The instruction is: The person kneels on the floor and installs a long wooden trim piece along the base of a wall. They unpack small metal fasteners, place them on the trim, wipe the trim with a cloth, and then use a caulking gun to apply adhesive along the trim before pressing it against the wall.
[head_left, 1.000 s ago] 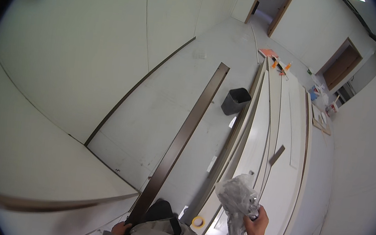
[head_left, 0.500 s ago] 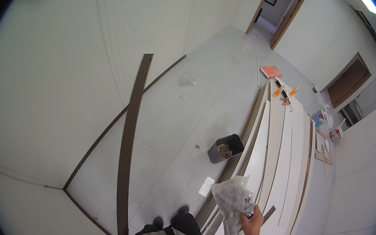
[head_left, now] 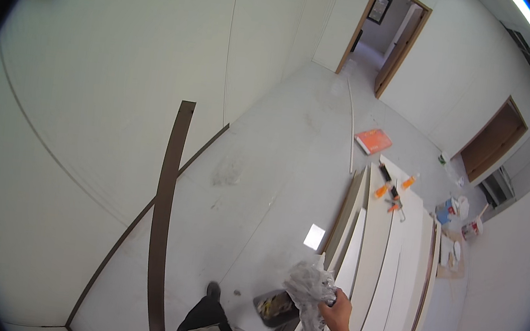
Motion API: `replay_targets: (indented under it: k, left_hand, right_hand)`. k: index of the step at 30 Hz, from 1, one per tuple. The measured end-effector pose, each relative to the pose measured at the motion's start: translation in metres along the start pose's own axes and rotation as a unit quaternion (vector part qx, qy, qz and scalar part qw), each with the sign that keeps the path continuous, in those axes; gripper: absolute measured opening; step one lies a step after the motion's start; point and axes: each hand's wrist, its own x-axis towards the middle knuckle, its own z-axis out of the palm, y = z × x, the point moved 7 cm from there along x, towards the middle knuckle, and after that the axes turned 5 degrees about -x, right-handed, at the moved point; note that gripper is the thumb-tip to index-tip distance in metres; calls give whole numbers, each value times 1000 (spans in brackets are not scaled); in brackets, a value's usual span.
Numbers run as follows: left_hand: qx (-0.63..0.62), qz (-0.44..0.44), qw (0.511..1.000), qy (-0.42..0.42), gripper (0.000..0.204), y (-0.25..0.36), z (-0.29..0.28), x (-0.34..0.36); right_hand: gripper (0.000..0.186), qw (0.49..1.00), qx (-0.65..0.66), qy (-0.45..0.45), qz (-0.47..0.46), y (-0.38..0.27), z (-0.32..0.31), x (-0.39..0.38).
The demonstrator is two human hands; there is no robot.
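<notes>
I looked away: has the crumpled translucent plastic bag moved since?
Yes: the bag has moved forward, toward the dark grey rectangular bin, overlapping it in view.

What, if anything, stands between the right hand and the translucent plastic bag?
Nothing visible does: the right hand grips the translucent plastic bag at its right side. The dark bin shows left of the bag, partly hidden by it, not between them.

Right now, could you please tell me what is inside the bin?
The bin holds brownish scraps, too blurred to identify. The bag in the right hand covers one corner; anything there or underneath is hidden.
</notes>
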Motion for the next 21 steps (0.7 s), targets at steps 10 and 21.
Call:
replay_targets:
  k: [10, 21]
  left_hand:
    - [10, -5, 1000, -10, 50, 343, -71, 294]
    - [10, 4, 1000, 7, 49, 724, -141, 595]
  right_hand:
    - [36, 999, -10, 25, 41, -14, 6, 454]
    - [36, 996, -14, 21, 85, 74, 63, 919]
